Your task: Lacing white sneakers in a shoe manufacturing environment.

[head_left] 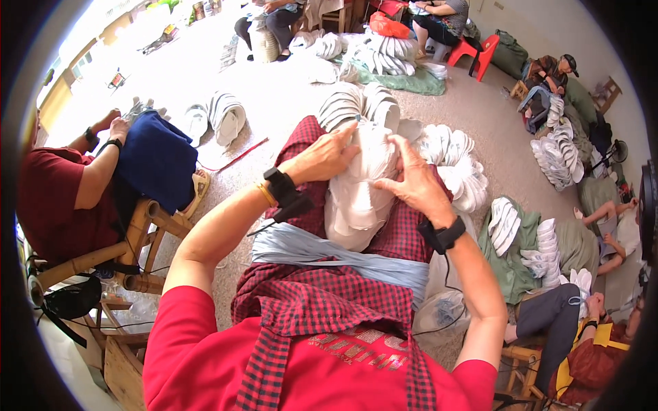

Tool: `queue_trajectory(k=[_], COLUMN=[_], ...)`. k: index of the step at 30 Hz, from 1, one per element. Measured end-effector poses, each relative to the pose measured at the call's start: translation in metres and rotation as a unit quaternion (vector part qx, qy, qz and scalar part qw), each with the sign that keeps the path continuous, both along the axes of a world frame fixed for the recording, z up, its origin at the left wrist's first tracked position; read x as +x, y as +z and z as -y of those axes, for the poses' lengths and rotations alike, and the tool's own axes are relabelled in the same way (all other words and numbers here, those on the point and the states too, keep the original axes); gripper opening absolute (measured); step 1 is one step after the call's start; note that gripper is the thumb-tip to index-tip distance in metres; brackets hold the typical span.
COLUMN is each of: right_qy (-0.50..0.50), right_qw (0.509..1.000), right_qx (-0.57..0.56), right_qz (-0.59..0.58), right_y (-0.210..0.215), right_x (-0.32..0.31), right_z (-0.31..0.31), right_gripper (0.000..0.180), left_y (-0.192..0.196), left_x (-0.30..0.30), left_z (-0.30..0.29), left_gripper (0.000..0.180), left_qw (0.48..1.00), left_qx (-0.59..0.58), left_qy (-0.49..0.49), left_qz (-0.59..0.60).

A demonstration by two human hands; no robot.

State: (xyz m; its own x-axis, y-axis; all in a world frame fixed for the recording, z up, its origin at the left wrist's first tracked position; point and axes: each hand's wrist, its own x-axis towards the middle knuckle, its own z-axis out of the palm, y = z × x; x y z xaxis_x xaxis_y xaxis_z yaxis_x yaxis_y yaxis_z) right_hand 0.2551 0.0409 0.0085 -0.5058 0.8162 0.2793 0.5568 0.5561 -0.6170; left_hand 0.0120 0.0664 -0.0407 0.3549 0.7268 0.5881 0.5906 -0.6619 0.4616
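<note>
A bundle of white knitted pieces [360, 205], which look like stacked gloves, lies lengthwise on my lap over a red-and-black checked apron. My left hand [325, 154] grips its upper left side, the index finger stretched along the top edge. A small blue spot shows by that fingertip, too small to name. My right hand [417, 183] holds the opposite side, its thumb on the front and its fingers curved over the upper edge. Just beyond my knees lie fanned white stacks [343, 106], with another looser white pile [452, 161] to their right.
At left a person in dark red sits on a bamboo chair [140, 233], handling gloves above blue cloth [154, 151]. White stacks [226, 118] lie on the floor nearby. More people sit around the room. A red plastic chair [483, 55] stands far right; green sacking [514, 253] bears white bundles.
</note>
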Motion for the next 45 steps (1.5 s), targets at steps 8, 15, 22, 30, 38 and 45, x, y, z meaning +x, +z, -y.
queue_trajectory(k=[8, 15, 22, 30, 38, 45], right_qy=[-0.066, -0.090, -0.077, 0.043, 0.083, 0.048], right_qw=[0.963, 0.992, 0.969, 0.971, 0.991, 0.983], right_qx=[-0.217, -0.080, -0.221, -0.230, -0.102, -0.176], right_qz=[-0.144, -0.041, -0.081, 0.050, -0.012, -0.002], right_y=[-0.005, -0.009, 0.001, 0.019, 0.046, 0.060], right_x=[-0.003, -0.002, 0.011, 0.041, 0.027, 0.022], right_z=[0.039, 0.040, 0.026, -0.041, -0.039, -0.023], right_gripper=[0.091, 0.097, 0.102, 0.079, 0.039, 0.036], left_y=[0.058, 0.020, 0.038, 0.028, 0.060, 0.063], left_x=[0.017, 0.040, 0.070, 0.024, 0.033, 0.043], left_z=[-0.022, -0.037, -0.023, -0.024, -0.017, 0.008], left_gripper=[0.045, 0.055, 0.052, 0.039, 0.026, 0.032], left_qw=[0.984, 0.999, 0.995, 0.985, 0.961, 0.978], left_qx=[-0.168, 0.004, -0.048, -0.059, -0.050, 0.019], left_qy=[-0.037, 0.041, 0.089, -0.033, 0.038, 0.089], left_qz=[-0.039, 0.000, 0.008, 0.161, 0.269, 0.185])
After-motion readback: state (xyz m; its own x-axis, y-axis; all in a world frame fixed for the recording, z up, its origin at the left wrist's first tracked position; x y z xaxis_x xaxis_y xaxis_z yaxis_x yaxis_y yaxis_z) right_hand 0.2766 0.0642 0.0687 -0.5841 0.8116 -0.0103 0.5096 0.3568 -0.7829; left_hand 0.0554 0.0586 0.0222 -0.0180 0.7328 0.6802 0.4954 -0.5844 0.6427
